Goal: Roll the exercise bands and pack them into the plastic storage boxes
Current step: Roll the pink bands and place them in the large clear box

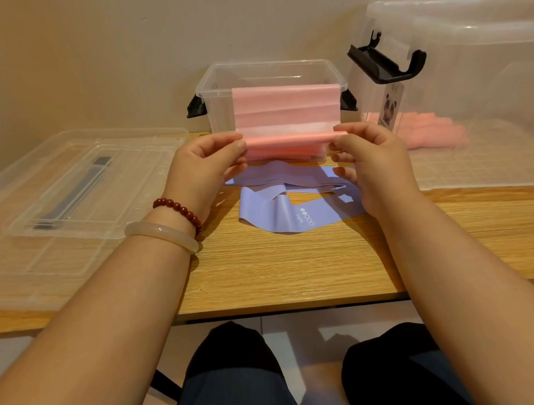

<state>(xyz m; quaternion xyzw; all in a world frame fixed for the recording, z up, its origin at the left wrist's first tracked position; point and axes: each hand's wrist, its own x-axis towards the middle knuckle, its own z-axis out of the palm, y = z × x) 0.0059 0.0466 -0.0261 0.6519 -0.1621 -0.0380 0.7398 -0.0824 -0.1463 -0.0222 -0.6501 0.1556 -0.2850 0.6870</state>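
Wooden table (281, 266), beige wall behind. Left hand (205, 166) and right hand (367, 156) each pinch one end of pink band (286, 112), held taut before clear storage box (266, 78) — purple band (292, 213) lies loose below. Keep edges aligned, tension even — roll tight, likely then drop into box.

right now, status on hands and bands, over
Pink band pinched at its ends by left hand and right hand, held up before the small box. Purple band loose on the table, unrolled. Nothing blocking the box.
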